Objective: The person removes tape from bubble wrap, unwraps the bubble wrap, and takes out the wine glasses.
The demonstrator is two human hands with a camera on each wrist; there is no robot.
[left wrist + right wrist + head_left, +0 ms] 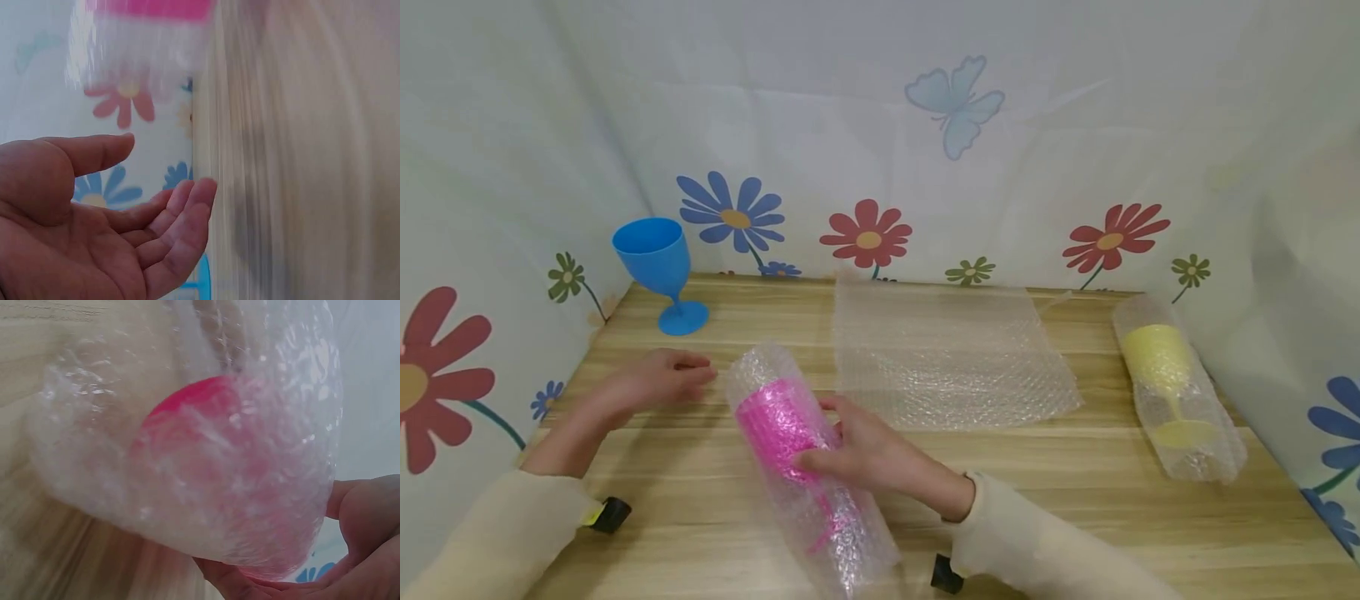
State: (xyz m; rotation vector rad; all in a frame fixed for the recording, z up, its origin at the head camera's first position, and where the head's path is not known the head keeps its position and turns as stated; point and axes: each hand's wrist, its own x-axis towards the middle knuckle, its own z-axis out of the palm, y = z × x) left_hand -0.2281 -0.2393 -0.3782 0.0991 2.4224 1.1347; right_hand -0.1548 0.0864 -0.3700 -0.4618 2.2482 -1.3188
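A pink goblet point(781, 429) is rolled up in clear bubble wrap point(848, 542), lying slanted at the front middle in the head view. My right hand point(868, 446) grips this bundle around the cup part, thumb on top. In the right wrist view the pink goblet point(206, 450) shows blurred through the layers of wrap. My left hand point(662, 379) is apart from the bundle, to its left, holding nothing. The left wrist view shows that hand point(106, 225) palm up with relaxed fingers. An unwrapped blue goblet point(658, 267) stands upright behind it.
A flat sheet of bubble wrap point(951, 367) lies at the back middle of the wooden table point(1037, 533). On the right lies a yellow goblet point(1161, 358) wrapped in bubble wrap. Flowered cloth walls point(820, 108) border the table at the back and sides.
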